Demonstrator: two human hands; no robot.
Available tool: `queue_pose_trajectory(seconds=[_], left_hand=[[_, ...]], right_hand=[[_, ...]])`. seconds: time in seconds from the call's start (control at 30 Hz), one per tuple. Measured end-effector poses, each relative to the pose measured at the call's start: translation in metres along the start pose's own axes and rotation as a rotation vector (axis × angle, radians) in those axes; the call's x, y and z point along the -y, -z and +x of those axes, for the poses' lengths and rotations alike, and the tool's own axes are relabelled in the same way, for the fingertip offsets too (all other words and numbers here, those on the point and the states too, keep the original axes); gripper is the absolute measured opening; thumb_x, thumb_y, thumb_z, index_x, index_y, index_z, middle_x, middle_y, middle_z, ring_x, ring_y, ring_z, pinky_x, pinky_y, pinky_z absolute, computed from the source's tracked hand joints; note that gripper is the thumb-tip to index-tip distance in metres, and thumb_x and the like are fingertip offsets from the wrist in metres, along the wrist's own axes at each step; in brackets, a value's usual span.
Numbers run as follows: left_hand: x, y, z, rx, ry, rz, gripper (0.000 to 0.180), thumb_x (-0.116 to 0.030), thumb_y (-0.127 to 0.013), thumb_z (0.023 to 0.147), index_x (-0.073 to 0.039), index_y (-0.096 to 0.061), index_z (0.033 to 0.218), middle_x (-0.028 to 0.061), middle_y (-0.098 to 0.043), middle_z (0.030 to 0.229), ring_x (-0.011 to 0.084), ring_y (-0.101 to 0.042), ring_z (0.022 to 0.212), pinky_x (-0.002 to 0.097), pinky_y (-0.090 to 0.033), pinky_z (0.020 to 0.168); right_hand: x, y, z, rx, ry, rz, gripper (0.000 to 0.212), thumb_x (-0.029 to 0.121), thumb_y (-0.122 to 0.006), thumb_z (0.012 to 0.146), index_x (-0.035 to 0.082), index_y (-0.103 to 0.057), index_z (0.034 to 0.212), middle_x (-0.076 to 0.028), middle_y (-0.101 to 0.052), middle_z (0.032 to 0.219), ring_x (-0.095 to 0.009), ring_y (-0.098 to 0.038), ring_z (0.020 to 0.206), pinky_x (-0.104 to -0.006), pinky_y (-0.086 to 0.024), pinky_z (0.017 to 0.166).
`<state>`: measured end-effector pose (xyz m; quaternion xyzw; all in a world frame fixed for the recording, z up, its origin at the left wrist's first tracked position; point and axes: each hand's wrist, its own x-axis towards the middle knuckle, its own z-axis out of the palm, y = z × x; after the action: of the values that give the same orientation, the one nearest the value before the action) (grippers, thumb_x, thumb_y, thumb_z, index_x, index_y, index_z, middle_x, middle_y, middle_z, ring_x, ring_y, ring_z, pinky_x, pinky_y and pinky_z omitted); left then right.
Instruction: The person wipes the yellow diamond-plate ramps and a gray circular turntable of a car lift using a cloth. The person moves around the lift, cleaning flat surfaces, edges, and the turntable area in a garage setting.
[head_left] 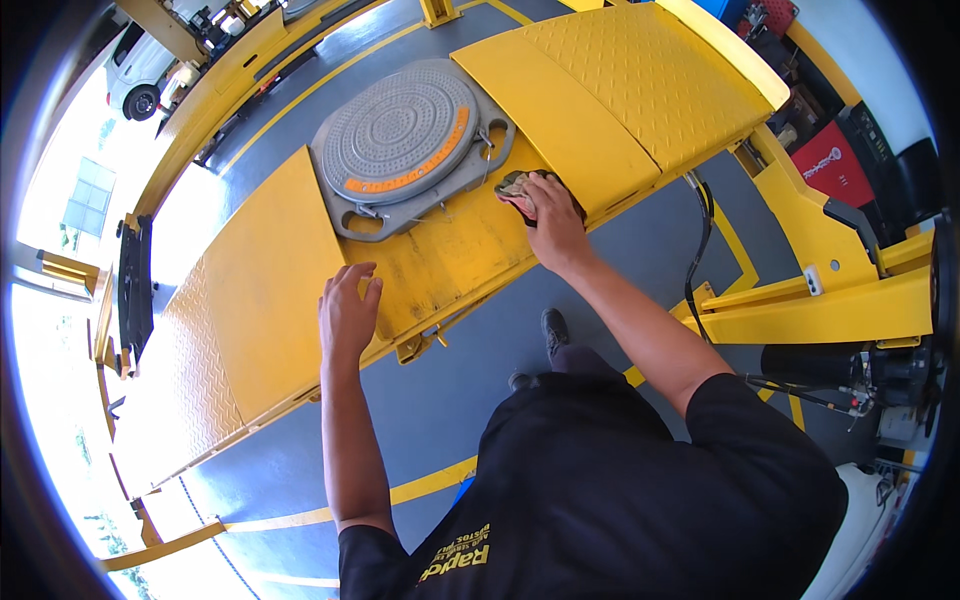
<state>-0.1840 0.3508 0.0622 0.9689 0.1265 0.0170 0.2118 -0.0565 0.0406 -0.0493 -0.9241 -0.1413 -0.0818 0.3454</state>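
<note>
My right hand (556, 222) presses a crumpled, dark patterned rag (515, 190) with some red in it onto the yellow lift runway (455, 262). The rag lies just right of a grey round turntable plate (400, 130), which has an orange scale along its near edge and handle cutouts in its base. My left hand (347, 312) rests at the runway's near edge, left of a smudged, scuffed recess. Its fingers are loosely bent, the thumb stands apart, and nothing shows in them.
Raised yellow plates flank the recess, with a textured ramp (640, 85) at the far right. A yellow lift beam (830, 305) and black hoses (703, 240) stand to the right. A red box (832, 165) sits beyond. A white vehicle (148, 62) is at far left.
</note>
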Motion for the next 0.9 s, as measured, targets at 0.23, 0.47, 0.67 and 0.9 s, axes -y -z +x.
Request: queue_pose_trajectory(seconds=[0.23, 0.47, 0.67, 0.9], left_hand=[[-0.004, -0.036, 0.072, 0.045, -0.047, 0.243, 0.045, -0.028, -0.068, 0.099, -0.012, -0.067, 0.140, 0.0058, -0.063, 0.146, 0.0286, -0.050, 0.143, 0.0497, -0.043, 0.113], [0.015, -0.059, 0.087, 0.052, -0.040, 0.429, 0.053, -0.021, -0.071, 0.090, -0.012, -0.066, 0.143, 0.0050, -0.063, 0.147, 0.0280, -0.049, 0.142, 0.0572, -0.041, 0.109], [0.006, -0.070, 0.111, 0.027, -0.048, 0.435, 0.034, -0.022, -0.071, 0.091, -0.012, -0.077, 0.123, 0.0081, -0.072, 0.127, 0.0319, -0.058, 0.130, 0.0500, -0.047, 0.106], [0.000, -0.063, 0.083, 0.083, 0.024, 0.476, 0.041, -0.040, -0.076, 0.093, -0.011, -0.079, 0.121, 0.0083, -0.074, 0.123, 0.0311, -0.061, 0.124, 0.0452, -0.051, 0.105]], right_hand=[[-0.011, -0.036, 0.019, 0.018, 0.242, -0.235, 0.052, 0.010, -0.062, 0.092, -0.007, -0.056, 0.141, -0.026, -0.045, 0.161, -0.044, -0.036, 0.153, -0.0479, -0.029, 0.129], [0.030, 0.084, 0.075, 0.488, -0.233, 0.314, 0.026, 0.020, -0.058, 0.098, 0.003, -0.070, 0.114, -0.020, -0.077, 0.106, -0.036, -0.074, 0.097, -0.0495, -0.056, 0.090], [0.020, 0.015, 0.145, 0.342, 0.078, -0.380, 0.027, 0.021, -0.058, 0.096, 0.006, -0.077, 0.109, -0.018, -0.076, 0.112, -0.035, -0.072, 0.098, -0.0458, -0.056, 0.086], [0.024, 0.007, 0.120, 0.584, -0.003, -0.274, 0.039, 0.032, -0.051, 0.100, 0.010, -0.078, 0.116, -0.017, -0.063, 0.139, -0.035, -0.069, 0.117, -0.0493, -0.054, 0.101]])
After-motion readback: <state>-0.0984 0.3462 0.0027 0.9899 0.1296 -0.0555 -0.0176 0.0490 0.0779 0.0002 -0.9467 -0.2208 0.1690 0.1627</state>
